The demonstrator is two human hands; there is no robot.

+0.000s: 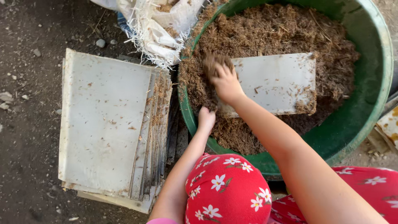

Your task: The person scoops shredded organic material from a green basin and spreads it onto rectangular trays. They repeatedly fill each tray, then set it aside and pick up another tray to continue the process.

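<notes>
A: State the tray condition.
B: The flat grey tray (275,83), speckled with fibre, lies on brown fibre (269,29) inside the green tub (373,83).
A: Hands?
B: The right hand (226,81) grips a fibre clump at the tray's corner; the left hand (206,119) clasps its edge.

Outdoor yard: dirt ground (29,124), fibre-filled tub (373,83)

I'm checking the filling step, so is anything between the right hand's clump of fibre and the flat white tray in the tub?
Nothing visible. The right hand holds the brown fibre clump right at the white tray's left end, inside the green tub.
</notes>
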